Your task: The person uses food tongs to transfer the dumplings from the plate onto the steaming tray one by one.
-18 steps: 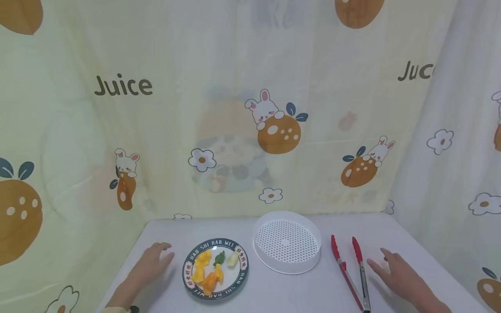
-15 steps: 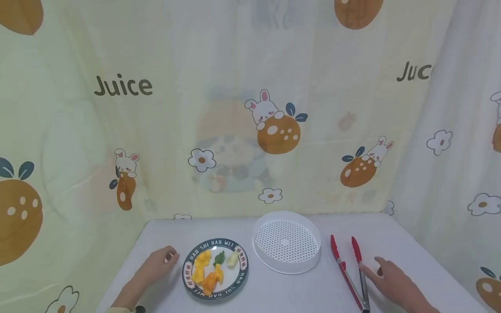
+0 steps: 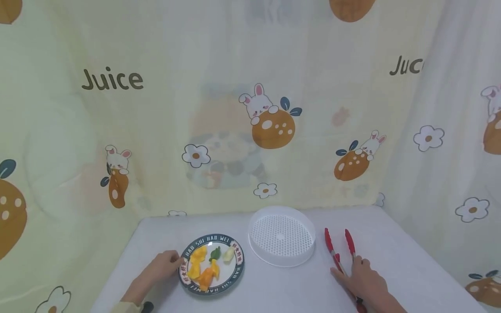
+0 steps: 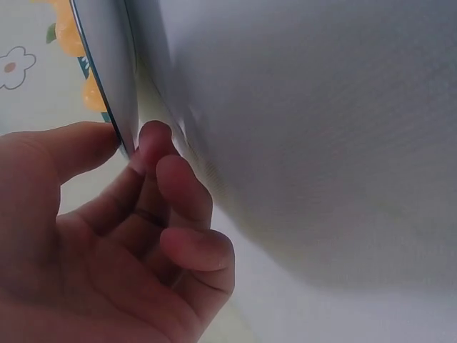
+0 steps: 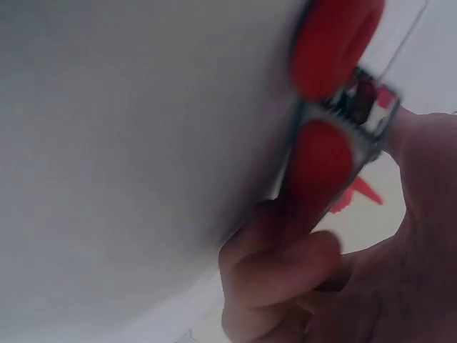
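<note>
At the table's left, my left hand [image 3: 164, 266] pinches the rim of a round plate [image 3: 225, 273] with a dark lettered border. The left wrist view shows the thumb on the upper face of the rim and the index finger against the underside. On the plate lie yellow pieces [image 3: 198, 254], an orange piece [image 3: 205, 279], a green piece [image 3: 215, 254] and a pale piece [image 3: 228, 254]. My right hand [image 3: 368, 280] grips red-tipped metal tongs [image 3: 328, 240], their arms spread apart. Curled fingers [image 5: 285, 275] lie along the tongs' red handle [image 5: 318, 164] in the right wrist view.
Between plate and tongs stands a white round perforated basket [image 3: 280, 259] near the back of the white-covered table [image 3: 274, 289]. Printed curtains [image 3: 219, 130] hang behind and at both sides. A dark round object [image 3: 147, 307] shows beside the left wrist.
My left hand has moved right from beside the plate to its rim and taken hold. My right hand has moved left onto the tongs and closed around them. The head view has shifted slightly.
</note>
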The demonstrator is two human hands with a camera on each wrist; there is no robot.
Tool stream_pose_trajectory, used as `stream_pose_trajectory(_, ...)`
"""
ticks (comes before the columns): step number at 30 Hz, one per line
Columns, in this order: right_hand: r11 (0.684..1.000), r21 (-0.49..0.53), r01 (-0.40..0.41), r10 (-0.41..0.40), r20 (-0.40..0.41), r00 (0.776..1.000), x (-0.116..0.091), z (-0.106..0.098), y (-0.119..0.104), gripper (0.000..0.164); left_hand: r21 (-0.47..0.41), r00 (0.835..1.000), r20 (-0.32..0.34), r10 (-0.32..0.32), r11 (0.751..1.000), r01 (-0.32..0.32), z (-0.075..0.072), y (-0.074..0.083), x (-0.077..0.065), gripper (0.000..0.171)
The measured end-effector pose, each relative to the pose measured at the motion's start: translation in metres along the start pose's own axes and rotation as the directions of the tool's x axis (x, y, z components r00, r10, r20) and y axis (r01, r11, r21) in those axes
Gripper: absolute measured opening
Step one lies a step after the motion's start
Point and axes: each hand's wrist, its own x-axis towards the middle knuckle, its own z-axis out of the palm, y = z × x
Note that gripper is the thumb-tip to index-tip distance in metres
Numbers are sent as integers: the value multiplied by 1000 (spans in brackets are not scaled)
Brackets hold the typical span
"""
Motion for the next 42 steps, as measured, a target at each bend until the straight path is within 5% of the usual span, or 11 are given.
stream_pose_trajectory(10,980,192,52,-56,17,998,7,-22,3,79,-19,1000,13,9,1000,-8,-1,-5,5,21)
stream_pose_trajectory(21,959,234,159,-151,-55,987,-19,-41,-44,84,-19,1000,31,-1,1000,2,-3,-3,2,20)
stream_pose_trajectory(26,956,198,216,-208,-61,976,-29,-42,-69,99,-16,1000,28,12,1000,-11,-1,-5,5,19)
stream_pose_trajectory(37,941,123,316,-320,17,947,-42,-24,-135,108,-19,1000,27,4,1000,-3,0,-6,4,19)
stream_pose_trajectory(42,904,130,408,-417,52,907,-47,-8,-158,95,-23,999,31,-12,1000,13,0,-6,6,20)
